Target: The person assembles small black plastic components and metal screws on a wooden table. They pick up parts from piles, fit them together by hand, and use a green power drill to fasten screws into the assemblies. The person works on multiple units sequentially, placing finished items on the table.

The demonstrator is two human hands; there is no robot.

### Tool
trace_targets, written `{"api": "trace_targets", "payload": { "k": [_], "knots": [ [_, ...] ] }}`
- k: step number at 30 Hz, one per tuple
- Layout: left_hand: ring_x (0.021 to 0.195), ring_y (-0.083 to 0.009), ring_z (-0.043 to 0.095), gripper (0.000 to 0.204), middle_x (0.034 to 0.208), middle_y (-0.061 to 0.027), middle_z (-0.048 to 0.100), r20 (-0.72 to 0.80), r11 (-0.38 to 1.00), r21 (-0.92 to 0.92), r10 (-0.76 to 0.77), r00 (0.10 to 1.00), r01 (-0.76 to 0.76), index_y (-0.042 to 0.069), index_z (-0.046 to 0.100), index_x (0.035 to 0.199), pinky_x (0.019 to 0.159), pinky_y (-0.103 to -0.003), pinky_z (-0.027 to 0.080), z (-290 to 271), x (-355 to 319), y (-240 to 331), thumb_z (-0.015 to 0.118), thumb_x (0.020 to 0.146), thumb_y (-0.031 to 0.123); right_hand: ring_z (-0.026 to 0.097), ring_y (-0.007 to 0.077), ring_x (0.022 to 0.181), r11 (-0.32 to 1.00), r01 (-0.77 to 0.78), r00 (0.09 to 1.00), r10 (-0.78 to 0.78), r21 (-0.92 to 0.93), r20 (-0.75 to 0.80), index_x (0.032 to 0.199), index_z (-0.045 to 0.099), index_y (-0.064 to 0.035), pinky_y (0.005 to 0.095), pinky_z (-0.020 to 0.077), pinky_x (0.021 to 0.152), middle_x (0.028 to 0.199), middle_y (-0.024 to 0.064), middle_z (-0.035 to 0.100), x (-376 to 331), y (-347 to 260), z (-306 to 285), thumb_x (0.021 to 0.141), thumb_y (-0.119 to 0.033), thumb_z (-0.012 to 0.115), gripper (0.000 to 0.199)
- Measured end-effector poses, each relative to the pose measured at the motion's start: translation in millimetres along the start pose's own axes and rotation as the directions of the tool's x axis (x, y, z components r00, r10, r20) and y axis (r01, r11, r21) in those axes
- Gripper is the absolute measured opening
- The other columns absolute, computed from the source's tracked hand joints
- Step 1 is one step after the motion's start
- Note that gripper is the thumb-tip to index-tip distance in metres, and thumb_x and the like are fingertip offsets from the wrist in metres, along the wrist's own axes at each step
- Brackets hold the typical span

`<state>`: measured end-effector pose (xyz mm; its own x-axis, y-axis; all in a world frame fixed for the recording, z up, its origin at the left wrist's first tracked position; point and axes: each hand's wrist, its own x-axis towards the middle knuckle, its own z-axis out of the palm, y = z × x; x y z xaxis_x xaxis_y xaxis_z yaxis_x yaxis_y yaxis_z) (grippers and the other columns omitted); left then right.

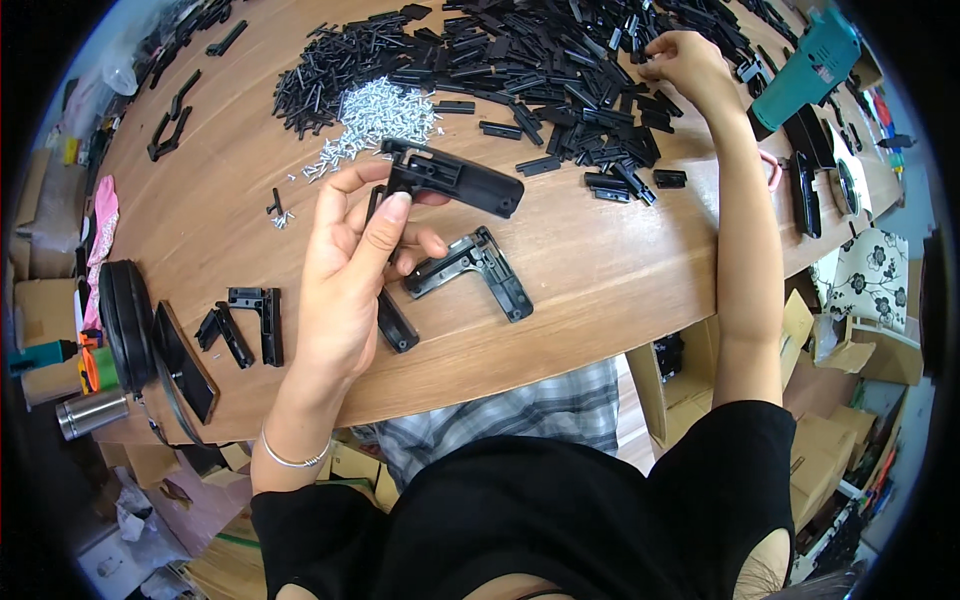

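My left hand [345,255] is closed around a black plastic L-shaped bracket [465,182], raised above the table with its longer arm pointing right. Below and beside that hand, another black L-shaped bracket [480,268] lies on the wood, along with a straight black piece [397,322]. My right hand [690,65] is stretched out to the far right edge of a heap of small black plastic parts [540,70]. Its fingers are bent together among the parts, and whatever they pinch is too small to make out.
Silver screws [385,115] sit in a pile against a mound of thin black pins [335,70]. A teal power tool [810,70] stands at the right. More black brackets [265,325], a phone [185,360], a black case [130,325] and a steel bottle [92,413] are at the left.
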<state>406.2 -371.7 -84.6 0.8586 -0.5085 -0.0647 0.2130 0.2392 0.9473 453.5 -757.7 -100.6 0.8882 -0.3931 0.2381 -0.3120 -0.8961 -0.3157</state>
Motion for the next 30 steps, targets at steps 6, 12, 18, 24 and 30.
{"api": "trace_targets", "payload": {
  "k": [6, 12, 18, 24, 30],
  "knots": [
    [0.087, -0.0155, 0.062, 0.026, 0.105, -0.0134, 0.061, -0.044, 0.999, 0.029, -0.017, 0.999, 0.018, 0.004, 0.041, 0.113, 0.068, -0.02, 0.044, 3, -1, 1, 0.054, 0.09, 0.009, 0.064, 0.016, 0.07, 1.0, -0.017, 0.998, 0.018, -0.02, 0.063, 0.085, 0.068, -0.006, 0.0291, 0.048, 0.068, 0.074, 0.008, 0.067, 0, -11, -4, 0.062, -0.021, 0.078, 0.029],
    [0.091, -0.0165, 0.062, 0.028, 0.104, -0.0142, 0.062, -0.045, 1.0, 0.015, 0.009, 0.999, -0.008, 0.004, 0.044, 0.114, 0.067, -0.02, 0.045, 1, 1, -4, 0.055, 0.09, 0.013, 0.064, 0.0183, 0.058, 1.0, -0.007, 0.999, 0.009, 0.028, -0.053, 0.068, 0.069, -0.0061, 0.03, 0.0506, 0.06, 0.066, 0.0099, 0.066, -6, -15, -15, 0.052, -0.009, 0.079, 0.019],
    [0.083, -0.0122, 0.06, 0.027, 0.097, -0.0097, 0.063, 0.01, 0.998, 0.048, 0.028, 1.0, -0.028, 0.0, 0.054, 0.111, 0.064, -0.019, 0.044, -3, -1, -7, 0.06, 0.086, 0.01, 0.058, 0.0113, 0.053, 0.864, 0.179, 0.983, -0.138, 0.47, -0.12, 0.078, 0.066, 0.0003, 0.0244, 0.0473, 0.048, 0.071, 0.0065, 0.066, -57, -98, -52, 0.071, -0.008, 0.067, 0.011],
    [0.074, -0.0056, 0.052, 0.031, 0.091, -0.0039, 0.06, 0.005, 0.988, 0.133, 0.077, 0.997, -0.077, 0.0, 0.055, 0.113, 0.069, -0.018, 0.043, 2, 1, -10, 0.061, 0.083, 0.004, 0.061, 0.0121, 0.072, 0.597, 0.271, 0.931, -0.361, 0.755, -0.049, 0.087, 0.066, 0.0002, 0.0228, 0.0467, 0.066, 0.079, 0.0067, 0.066, -104, -150, -31, 0.076, -0.004, 0.064, 0.012],
    [0.087, -0.0098, 0.06, 0.026, 0.094, -0.0073, 0.064, 0.037, 0.992, 0.055, 0.113, 0.993, -0.115, -0.003, 0.054, 0.111, 0.077, -0.022, 0.049, 1, -1, -9, 0.055, 0.085, -0.002, 0.057, 0.0224, 0.086, 0.31, 0.701, 0.581, -0.771, 0.643, -0.262, 0.081, 0.065, 0.0009, 0.0296, 0.0465, 0.074, 0.085, 0.0062, 0.063, -121, -167, -16, 0.064, 0.001, 0.072, 0.018]
  ]
}}
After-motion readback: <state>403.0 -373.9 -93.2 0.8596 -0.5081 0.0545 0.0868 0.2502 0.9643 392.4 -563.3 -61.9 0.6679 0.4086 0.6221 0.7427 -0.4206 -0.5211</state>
